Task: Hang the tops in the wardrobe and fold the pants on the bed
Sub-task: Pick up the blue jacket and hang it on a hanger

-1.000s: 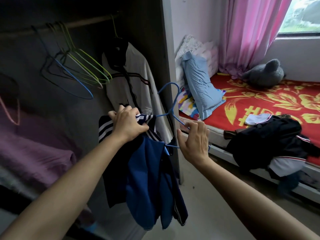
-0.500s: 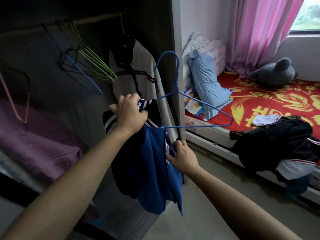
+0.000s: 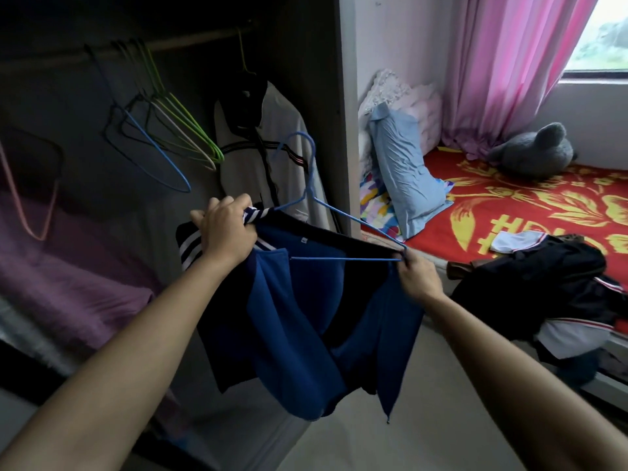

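Now, collar end: the left fingers [image 3: 238,203] are clenched on the striped collar [image 3: 253,215] of the blue top [image 3: 306,317], at 9 o'clock from the hanger's middle. Whether they also trap the wire there cannot be told.
Hanger corner: the right fingers [image 3: 404,259] pinch the 3 o'clock corner of the blue hanger [image 3: 343,258] together with the top's dark edge.
Hanger: its hook points up to 12 o'clock and is not on any rail. The bottom bar shows bare inside the open front, so that shoulder looks only partly seated.
Top: it is held in the air in front of the wardrobe, spread between both hands, with its body drooping toward 6 o'clock.
Doing it well: it is likely best to slide the pinched edge over the 3 o'clock corner until the shoulder seam sits on the wire, then even the collar around the hook's base. A lopsided top would probably slip off such thin wire.
Rail: the wardrobe rail [image 3: 190,42] runs at 11 o'clock and carries empty hangers [image 3: 170,144] and a white jacket [image 3: 289,137]. The gap between them seems the easiest spot for the hook.
Bed: at 3 o'clock, the pile of dark clothes [image 3: 543,283] lies on the edge of the bed [image 3: 509,205], not yet sorted.
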